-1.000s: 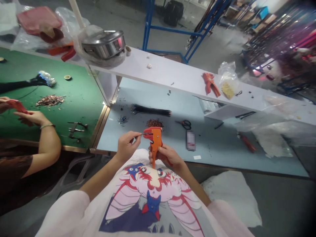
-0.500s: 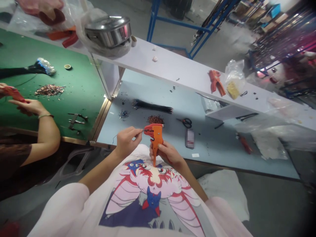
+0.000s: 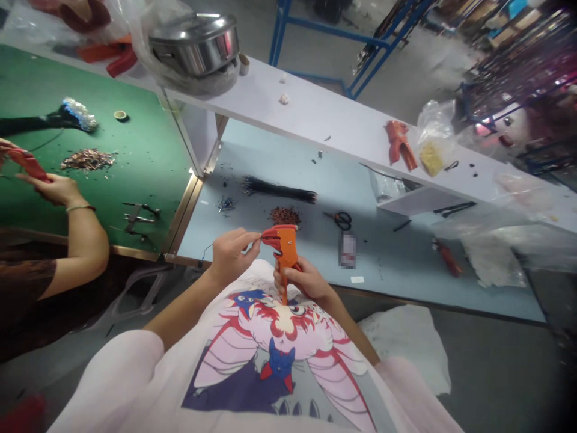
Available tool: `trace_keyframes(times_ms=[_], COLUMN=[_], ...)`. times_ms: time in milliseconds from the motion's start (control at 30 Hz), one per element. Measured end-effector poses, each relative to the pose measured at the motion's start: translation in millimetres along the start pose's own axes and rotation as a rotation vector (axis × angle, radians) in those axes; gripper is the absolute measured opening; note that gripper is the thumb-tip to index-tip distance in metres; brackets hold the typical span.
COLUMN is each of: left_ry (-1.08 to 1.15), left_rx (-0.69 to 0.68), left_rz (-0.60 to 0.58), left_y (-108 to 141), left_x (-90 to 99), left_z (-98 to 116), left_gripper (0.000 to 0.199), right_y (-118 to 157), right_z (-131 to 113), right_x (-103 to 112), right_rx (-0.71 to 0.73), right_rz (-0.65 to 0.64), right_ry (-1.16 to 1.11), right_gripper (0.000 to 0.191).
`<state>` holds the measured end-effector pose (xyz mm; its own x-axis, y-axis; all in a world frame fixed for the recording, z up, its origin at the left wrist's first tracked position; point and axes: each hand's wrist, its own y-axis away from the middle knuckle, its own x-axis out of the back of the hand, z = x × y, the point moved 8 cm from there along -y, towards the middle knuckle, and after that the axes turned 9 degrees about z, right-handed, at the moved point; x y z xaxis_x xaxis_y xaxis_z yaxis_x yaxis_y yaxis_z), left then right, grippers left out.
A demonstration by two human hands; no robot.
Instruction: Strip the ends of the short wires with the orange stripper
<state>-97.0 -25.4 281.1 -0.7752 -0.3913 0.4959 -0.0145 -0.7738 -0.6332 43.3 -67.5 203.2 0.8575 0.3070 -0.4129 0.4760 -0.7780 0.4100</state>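
You sat at a pale blue workbench (image 3: 387, 282) in a workshop with a grey floor, and a white shelf (image 3: 315, 117) ran along its far side. A steel pot (image 3: 193, 45) wrapped in clear plastic stood on that shelf. On the bench lay a long bundle of black wires (image 3: 279, 191), a small heap of copper-coloured clippings (image 3: 285, 215) and a pair of black-handled scissors (image 3: 342, 221). To your left, a co-worker's hand (image 3: 51, 189) held a red tool (image 3: 27, 162) over a green-topped table (image 3: 148, 198).

Your right hand (image 3: 306, 282) was wrapped firmly around the handle of an orange wire stripper (image 3: 283, 252), which stood upright before your chest with its head up. Your left hand (image 3: 232, 257) reached in from the side, its forearm slanting across your printed shirt (image 3: 279, 355), and held a thin wire (image 3: 258, 239) in a narrow pinch, with the tip at the stripper's head. The wire was too fine to follow into the head, and your right fingers hid part of the handle, so you could not tell how far it was squeezed.
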Motion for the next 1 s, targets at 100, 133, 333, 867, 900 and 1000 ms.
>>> trace_keyframes(times_ms=[100,133,333,867,900,1000], left_ry=[0.002,0.003,0.003,0.046,0.067,0.122], left_rx=[0.009,0.014,0.029,0.055,0.055,0.049], left_rz=[-0.005,-0.01,-0.034,0.06,0.063,0.064], left_y=[0.2,0.7,4.7,2.6,2.3,2.7], left_x=[-0.2,-0.6,-5.8,1.9,2.2,2.3], left_z=[0.7,0.5,-3.0,-3.7,-3.7,-2.8], left_gripper=[0.013,0.013,0.015,0.009,0.008,0.007], right_y=[-1.2,-1.4,-3.2,-9.8,-15.4,-34.7], right_z=[2.6,3.2,7.6,-4.7,-0.8,24.3], right_x=[-1.8,-2.7,-3.9,64.8,76.7,100.9], right_rx=[0.007,0.007,-0.027,0.18,0.199,0.147], right_rz=[-0.008,-0.012,0.044,0.363,0.46,0.583], right_ry=[-0.015,-0.02,-0.127,0.453,0.71,1.368], right_gripper=[0.024,0.023,0.025,0.037,0.035,0.037])
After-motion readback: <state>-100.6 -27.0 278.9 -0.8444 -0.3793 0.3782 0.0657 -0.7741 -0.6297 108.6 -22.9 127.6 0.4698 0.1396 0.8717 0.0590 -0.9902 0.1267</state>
